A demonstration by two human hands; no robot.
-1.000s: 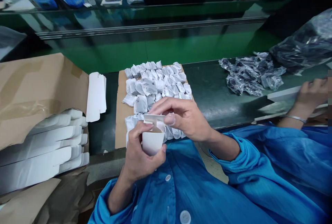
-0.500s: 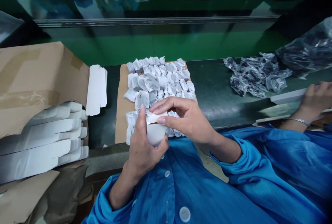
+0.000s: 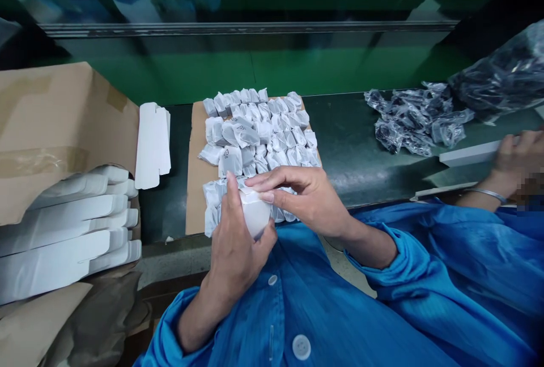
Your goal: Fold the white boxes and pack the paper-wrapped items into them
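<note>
A small white cardboard box (image 3: 256,214) sits upright in my left hand (image 3: 236,242), whose fingers wrap round its body while the thumb lies along its top edge. My right hand (image 3: 304,197) pinches the top of the same box, fingers pressed flat on its closing flap. Both hands hover just above the near edge of a brown cardboard sheet (image 3: 195,186). On that sheet lie several small white wrapped packets (image 3: 259,129) in rows.
Flat white box blanks (image 3: 63,242) fill an open brown carton at the left, with a few more blanks (image 3: 153,143) on the dark bench. Clear bags of black parts (image 3: 414,118) lie at the right. Another person's hand (image 3: 516,160) holds a flat white piece there.
The box's top flap stood open a second ago; my right fingers have pressed it down and it now lies shut. My left thumb has slid up to the top edge.
</note>
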